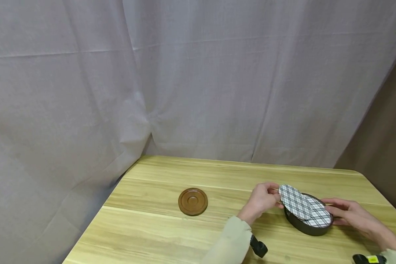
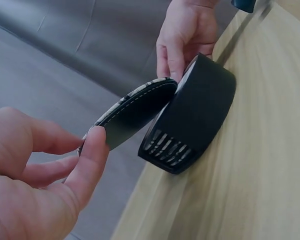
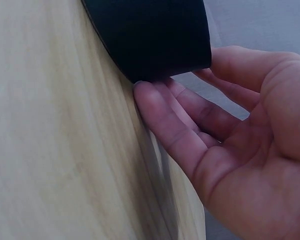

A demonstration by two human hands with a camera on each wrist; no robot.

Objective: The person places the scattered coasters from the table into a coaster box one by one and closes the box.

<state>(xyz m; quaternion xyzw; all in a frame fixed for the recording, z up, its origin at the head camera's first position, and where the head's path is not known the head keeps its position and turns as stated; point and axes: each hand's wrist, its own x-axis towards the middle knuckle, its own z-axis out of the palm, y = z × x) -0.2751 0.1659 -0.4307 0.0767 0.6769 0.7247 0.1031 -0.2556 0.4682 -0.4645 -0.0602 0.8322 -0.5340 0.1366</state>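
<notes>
My left hand [image 1: 263, 199] pinches a round plaid coaster [image 1: 294, 201] by its edge, tilted over a round black coaster holder [image 1: 306, 227]. The left wrist view shows the coaster's dark underside [image 2: 145, 102] with a stitched edge, its far end at the holder's rim. Inside the holder lies another plaid coaster [image 1: 321, 216]; more stacked edges [image 2: 167, 149] show through a slot in its side. My right hand [image 1: 353, 214] grips the holder's right side, thumb near the rim and fingers against the wall [image 3: 155, 40] low by the table.
A round brown wooden coaster [image 1: 193, 201] lies on the wood-grain table [image 1: 145, 227], left of my hands. Grey cloth [image 1: 201, 91] hangs behind the table and along its left side. The table's right edge runs beyond my right hand.
</notes>
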